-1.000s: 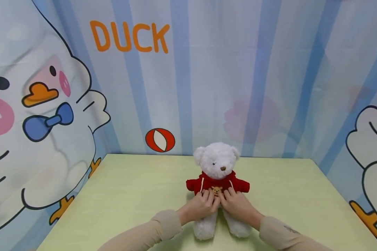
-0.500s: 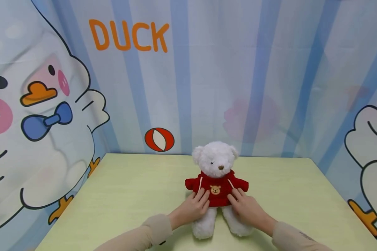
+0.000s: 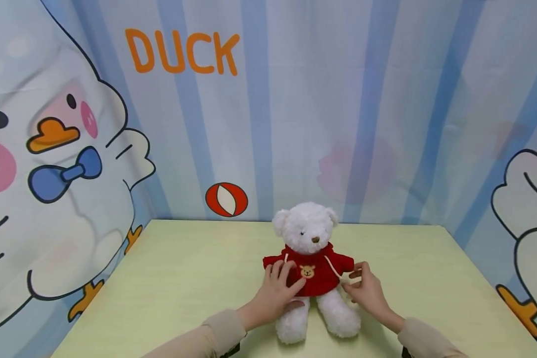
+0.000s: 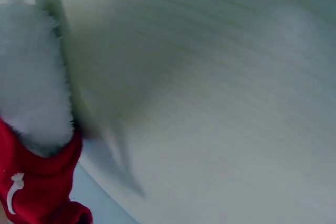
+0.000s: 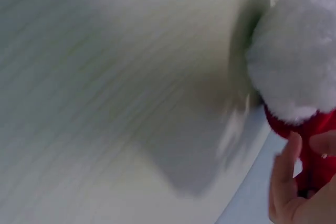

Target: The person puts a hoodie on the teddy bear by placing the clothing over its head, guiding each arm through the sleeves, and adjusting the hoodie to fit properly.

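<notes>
A white plush teddy bear [image 3: 308, 226] in a red hoodie [image 3: 315, 283] sits upright on the table, facing the head camera. A small bear-face patch [image 3: 307, 271] is on the hoodie's chest. My left hand [image 3: 272, 293] rests on the hoodie's left front with its fingers spread. At the other side, my right hand [image 3: 370, 293] pinches the drawstring [image 3: 333, 266], which slants out from the neck. In the right wrist view its thumb and fingers show beside the red cloth. A white leg [image 4: 34, 72] and the other drawstring [image 4: 14, 192] appear in the left wrist view.
The pale yellow-green table [image 3: 197, 268] extends around the bear. Behind and beside it hangs a blue-striped backdrop [image 3: 291, 109] with printed ducks, the word DUCK and a red ball.
Both hands have left the hoodie's lower front. The left hand has spread on the chest side; the right hand has moved out to the right, drawing the drawstring sideways with it.
</notes>
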`<state>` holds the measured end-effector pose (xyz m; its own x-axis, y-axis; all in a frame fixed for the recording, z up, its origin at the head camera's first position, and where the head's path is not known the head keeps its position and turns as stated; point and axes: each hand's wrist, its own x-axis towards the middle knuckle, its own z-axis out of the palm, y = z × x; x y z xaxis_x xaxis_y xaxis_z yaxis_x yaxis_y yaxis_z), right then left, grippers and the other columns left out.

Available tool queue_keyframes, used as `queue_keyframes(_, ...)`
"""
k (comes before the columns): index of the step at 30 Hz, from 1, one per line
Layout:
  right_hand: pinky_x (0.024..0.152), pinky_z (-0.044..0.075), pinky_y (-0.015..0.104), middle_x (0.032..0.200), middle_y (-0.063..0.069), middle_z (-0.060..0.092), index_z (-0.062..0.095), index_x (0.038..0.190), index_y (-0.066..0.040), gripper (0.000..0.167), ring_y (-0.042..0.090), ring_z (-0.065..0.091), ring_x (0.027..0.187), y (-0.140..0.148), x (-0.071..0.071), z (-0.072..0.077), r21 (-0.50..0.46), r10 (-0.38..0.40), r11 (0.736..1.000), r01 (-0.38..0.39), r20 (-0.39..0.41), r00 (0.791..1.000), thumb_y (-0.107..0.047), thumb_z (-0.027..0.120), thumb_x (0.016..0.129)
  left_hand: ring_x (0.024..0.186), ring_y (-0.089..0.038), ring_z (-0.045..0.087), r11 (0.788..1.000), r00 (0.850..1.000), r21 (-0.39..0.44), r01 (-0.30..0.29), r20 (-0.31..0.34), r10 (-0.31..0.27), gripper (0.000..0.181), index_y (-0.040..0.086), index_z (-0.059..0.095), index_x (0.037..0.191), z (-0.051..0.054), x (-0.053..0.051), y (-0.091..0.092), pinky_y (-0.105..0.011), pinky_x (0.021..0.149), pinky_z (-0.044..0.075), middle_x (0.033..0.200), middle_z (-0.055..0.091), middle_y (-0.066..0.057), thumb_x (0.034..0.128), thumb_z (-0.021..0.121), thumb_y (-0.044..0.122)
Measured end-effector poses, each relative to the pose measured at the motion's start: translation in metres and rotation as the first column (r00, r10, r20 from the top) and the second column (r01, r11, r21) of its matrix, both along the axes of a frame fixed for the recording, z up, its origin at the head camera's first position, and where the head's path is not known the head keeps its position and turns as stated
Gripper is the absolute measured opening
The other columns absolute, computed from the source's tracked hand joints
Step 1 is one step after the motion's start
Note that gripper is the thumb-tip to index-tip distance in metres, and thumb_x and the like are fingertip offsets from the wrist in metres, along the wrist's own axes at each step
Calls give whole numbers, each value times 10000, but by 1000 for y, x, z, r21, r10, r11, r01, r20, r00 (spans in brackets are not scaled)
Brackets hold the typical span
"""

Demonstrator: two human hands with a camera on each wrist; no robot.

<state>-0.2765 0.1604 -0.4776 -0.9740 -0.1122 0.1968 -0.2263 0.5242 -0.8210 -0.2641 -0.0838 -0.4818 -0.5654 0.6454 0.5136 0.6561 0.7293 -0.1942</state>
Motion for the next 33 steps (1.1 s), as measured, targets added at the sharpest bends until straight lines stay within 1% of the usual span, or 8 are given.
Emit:
queue_keyframes(3, 552, 460, 195, 1093, 166, 482, 459, 1109, 7, 424, 232, 555, 805, 3, -7, -5, 3, 30, 1000, -30, -108, 994, -51, 678, 752, 1258, -421, 151, 987, 984, 138, -87, 168, 63, 785, 247, 383, 1294, 5, -2, 6, -606, 943, 244, 1391, 150, -232, 637, 734, 496)
queue_keyframes(5, 548, 424, 183, 1132, 146, 451, 481, 1112, 8, 460, 229, 486, 823, 4, -10, -10, 44, 78, 997, -71, -205, 976, -36, 708, 715, 1282, -472, 89, 970, 949, 202, -135, 309, 68, 894, 309, 314, 1347, 7, -4, 10, -656, 924, 246, 1424, 44, -267, 597, 766, 485)
queue_keyframes(10, 540, 362, 174, 942, 44, 527, 498, 1097, -24, 498, 168, 434, 760, -1, -15, -17, 239, 149, 969, -59, -379, 913, -61, 747, 667, 1247, -501, 160, 967, 878, 173, -185, 472, 83, 896, 415, 295, 1345, 6, -8, 16, -608, 823, 376, 1405, 72, -305, 589, 769, 493)
queue_keyframes(19, 514, 311, 188, 684, -51, 496, 560, 909, -107, 258, 69, 396, 636, -10, -19, -13, 313, 48, 947, 76, -371, 927, -85, 691, 688, 1043, -406, 325, 976, 955, 188, -113, 292, 55, 346, 365, 529, 1188, 10, -18, 24, -466, 781, 331, 1213, 306, -287, 847, 548, 420)
queue_keyframes(23, 517, 293, 196, 675, -47, 539, 567, 887, -127, 216, 68, 376, 613, -10, -16, -10, 292, 40, 954, 72, -359, 932, -36, 655, 713, 892, -346, 395, 984, 964, 108, -145, 239, 116, 357, 378, 515, 1181, 14, -22, 29, -380, 689, 337, 1104, 357, -260, 831, 586, 384)
queue_keyframes(28, 594, 367, 246, 851, -40, 620, 577, 1018, -74, 212, 73, 490, 713, 0, -18, 2, -11, 190, 982, -190, -18, 982, -66, 570, 807, 891, -345, 419, 985, 941, 74, -154, 316, 124, 405, 365, 508, 1194, 19, -21, 28, -365, 646, 405, 1133, 339, -266, 806, 625, 369)
queue_keyframes(30, 609, 397, 259, 869, -59, 598, 536, 1078, -60, 223, 82, 502, 741, 8, -22, 10, -230, 292, 941, -247, 191, 937, -135, 487, 874, 906, -353, 426, 986, 936, 65, -156, 330, 126, 402, 364, 504, 1198, 20, -21, 28, -376, 655, 425, 1145, 334, -270, 813, 618, 368)
queue_keyframes(33, 601, 409, 236, 869, -70, 576, 493, 1120, -72, 258, 95, 479, 716, 17, -31, 19, -438, 429, 865, -246, 389, 815, -202, 373, 932, 906, -354, 431, 985, 935, 58, -163, 328, 135, 394, 366, 504, 1197, 19, -20, 26, -379, 658, 432, 1152, 331, -279, 817, 612, 366)
